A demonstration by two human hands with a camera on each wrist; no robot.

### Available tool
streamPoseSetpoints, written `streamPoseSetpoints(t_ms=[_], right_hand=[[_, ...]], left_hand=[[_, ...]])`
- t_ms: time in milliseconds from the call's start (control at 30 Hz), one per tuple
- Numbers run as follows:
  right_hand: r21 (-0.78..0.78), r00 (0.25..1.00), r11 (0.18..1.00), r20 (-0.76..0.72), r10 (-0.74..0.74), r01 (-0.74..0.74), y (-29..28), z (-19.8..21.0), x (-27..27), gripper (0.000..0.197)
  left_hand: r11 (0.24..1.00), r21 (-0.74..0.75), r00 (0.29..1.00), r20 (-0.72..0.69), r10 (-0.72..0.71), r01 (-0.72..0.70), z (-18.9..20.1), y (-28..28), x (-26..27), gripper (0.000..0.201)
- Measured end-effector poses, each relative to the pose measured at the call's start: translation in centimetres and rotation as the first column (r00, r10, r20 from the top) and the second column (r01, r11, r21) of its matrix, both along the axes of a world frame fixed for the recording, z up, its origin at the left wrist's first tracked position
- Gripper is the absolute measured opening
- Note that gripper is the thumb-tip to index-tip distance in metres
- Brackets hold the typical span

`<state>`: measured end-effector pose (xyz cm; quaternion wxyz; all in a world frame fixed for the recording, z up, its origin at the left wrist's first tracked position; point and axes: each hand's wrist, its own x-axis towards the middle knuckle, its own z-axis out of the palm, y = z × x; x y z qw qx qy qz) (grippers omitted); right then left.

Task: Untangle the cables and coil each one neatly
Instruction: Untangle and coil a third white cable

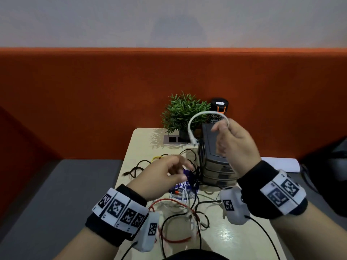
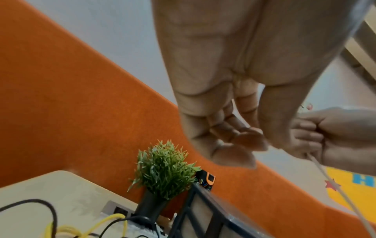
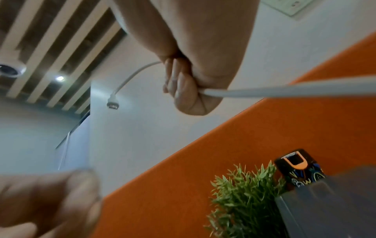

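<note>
A pale counter (image 1: 234,239) is set against an orange partition. On it are seen a tangle of black, red, white and yellow cables (image 1: 180,209), a dark stacked drawer unit (image 1: 214,160), a potted plant (image 1: 183,114) and a purple-printed disc (image 1: 185,185) beneath the cables.

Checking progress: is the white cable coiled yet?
Not coiled: the white cable makes one open arc from the right hand, plug end dangling.

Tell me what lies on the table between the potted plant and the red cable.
In the head view, between the potted plant and the red cable lie tangled black cables, a yellow cable and white cables; the left hand hovers above.
</note>
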<state>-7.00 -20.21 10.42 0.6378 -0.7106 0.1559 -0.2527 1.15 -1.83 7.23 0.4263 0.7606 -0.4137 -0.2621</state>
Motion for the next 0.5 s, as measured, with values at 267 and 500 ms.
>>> streamPoseSetpoints(t_ms=[267,500], right_hand=[[-0.272,0.986,0.953,-0.137,0.099,-0.134,0.0,-1.4,0.3,0.027],[-0.295,0.985,0.947,-0.155,0.079,-0.123,1.2,-1.7,0.8,0.027]], left_hand=[[0.926,-0.318,0.871,-0.49,0.022,-0.202,1.4,-0.6,-0.1,0.032],[0.904,-0.417,0.924,-0.376,-0.075,-0.096,2.5,-2.2,-1.1,0.021]])
